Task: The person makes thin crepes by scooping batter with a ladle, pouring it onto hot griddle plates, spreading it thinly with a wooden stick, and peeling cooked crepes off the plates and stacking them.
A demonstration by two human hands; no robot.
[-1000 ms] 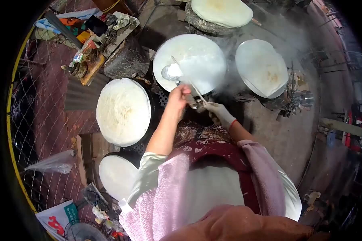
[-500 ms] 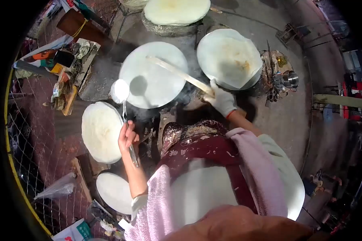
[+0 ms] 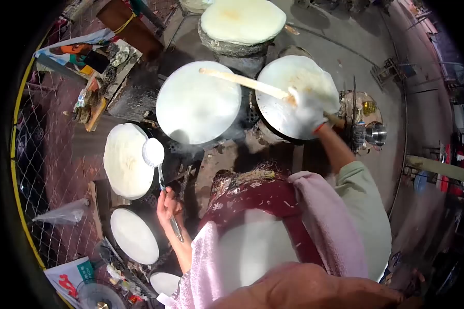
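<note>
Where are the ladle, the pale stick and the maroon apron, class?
Ladle (image 3: 153, 152), head view: its round bowl.
Pale stick (image 3: 245, 81), head view: middle of its length.
Maroon apron (image 3: 252, 198), head view: its front.

On my feed the gloved right hand (image 3: 308, 110) is smeared by blur, so I can't read its fingers, and it covers the near end of the stick (image 3: 242, 80) and part of the flatbread (image 3: 290, 76). The left hand (image 3: 168, 207) hides a stretch of the handle of the ladle (image 3: 153, 152). I lose the lowest white disc (image 3: 163, 282) behind the pink towel (image 3: 203, 262); the top edge crops a pot (image 3: 194, 5).
</note>
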